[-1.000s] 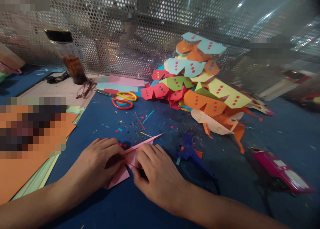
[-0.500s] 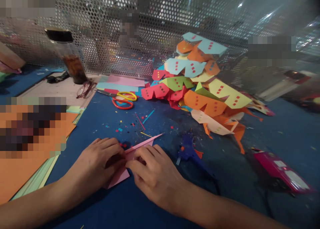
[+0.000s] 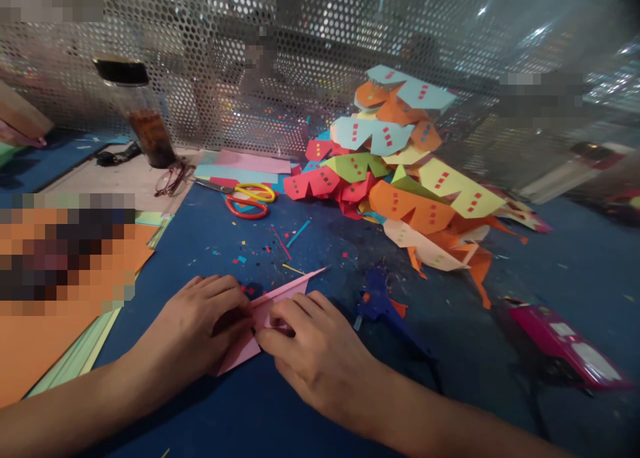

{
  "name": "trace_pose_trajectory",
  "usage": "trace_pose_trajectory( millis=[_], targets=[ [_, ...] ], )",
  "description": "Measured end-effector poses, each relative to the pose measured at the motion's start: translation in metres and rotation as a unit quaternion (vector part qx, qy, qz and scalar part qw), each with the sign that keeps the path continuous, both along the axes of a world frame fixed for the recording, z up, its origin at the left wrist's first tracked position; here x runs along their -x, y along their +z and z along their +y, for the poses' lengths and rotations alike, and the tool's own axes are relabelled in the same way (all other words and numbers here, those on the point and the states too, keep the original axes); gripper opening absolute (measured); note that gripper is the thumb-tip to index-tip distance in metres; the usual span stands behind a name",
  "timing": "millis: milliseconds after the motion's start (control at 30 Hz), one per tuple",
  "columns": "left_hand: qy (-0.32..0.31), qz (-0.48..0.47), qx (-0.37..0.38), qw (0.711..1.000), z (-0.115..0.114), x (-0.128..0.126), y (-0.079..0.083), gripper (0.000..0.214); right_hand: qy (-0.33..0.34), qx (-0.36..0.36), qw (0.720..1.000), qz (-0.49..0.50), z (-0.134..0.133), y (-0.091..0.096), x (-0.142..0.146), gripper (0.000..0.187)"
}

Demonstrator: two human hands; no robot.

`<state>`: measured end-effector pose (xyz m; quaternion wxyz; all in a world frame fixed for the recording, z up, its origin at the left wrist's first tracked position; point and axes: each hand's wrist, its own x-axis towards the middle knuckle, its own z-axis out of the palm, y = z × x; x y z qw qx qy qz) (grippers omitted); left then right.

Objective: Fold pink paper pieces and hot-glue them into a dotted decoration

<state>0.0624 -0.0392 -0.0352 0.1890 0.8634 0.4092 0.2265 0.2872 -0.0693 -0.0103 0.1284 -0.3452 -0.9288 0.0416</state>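
A folded sheet of pink paper point(image 3: 243, 355) lies on the blue tabletop, its narrow pointed end reaching up to the right. My left hand point(image 3: 207, 318) is closed on its left part, fingers curled and thumb along the fold. From the other side my right hand point(image 3: 313, 351) bends its fingers over the middle of the paper, thumb and fingertips pressed close to the left hand's. The fingertips partly hide the fold. Tiny coloured paper scraps point(image 3: 243, 259) are scattered just beyond the hands.
Scissors point(image 3: 245, 195) with red and yellow handles lie at the back. Folded paper shapes point(image 3: 410, 205) pile up behind on the right, near a blue glue gun point(image 3: 385, 305) and a magenta device point(image 3: 570, 345). Orange sheets point(image 3: 60, 351) are stacked left; a lidded bottle point(image 3: 147, 125) stands behind.
My right hand has shifted very slightly to the right along the pink paper. The left hand stays in place on it.
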Motion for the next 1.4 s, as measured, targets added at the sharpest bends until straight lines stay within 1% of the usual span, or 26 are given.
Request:
trace_pose_trajectory(
  millis=[267,400,800,1000,1167,1267,1400],
  targets=[
    [0.003,-0.02,-0.003,1.0,-0.001,0.0,0.001,0.01,0.011,0.004,1.0,-0.002,-0.004,0.005,-0.004,0.01],
    [0.01,-0.016,-0.002,1.0,-0.002,0.0,0.001,0.01,0.013,0.005,1.0,0.008,-0.006,0.007,-0.007,0.008],
    [-0.004,-0.025,0.009,1.0,0.0,0.001,-0.001,0.012,0.023,0.013,1.0,0.006,-0.007,0.006,-0.011,0.007],
    [-0.007,-0.026,0.014,1.0,-0.003,0.002,0.0,0.01,0.023,0.017,0.999,0.027,-0.005,0.006,-0.009,0.022],
    [-0.017,-0.018,0.017,1.0,-0.005,0.004,0.002,0.012,0.015,0.015,1.0,0.015,-0.005,0.005,-0.006,0.02],
    [-0.02,-0.018,0.022,0.999,-0.006,0.004,0.003,0.015,0.01,0.015,1.0,0.012,-0.006,0.004,-0.005,0.023],
    [-0.023,-0.026,0.008,0.999,-0.006,0.004,0.003,0.02,0.009,0.026,1.0,0.007,-0.006,0.002,-0.004,0.026]
  ],
)
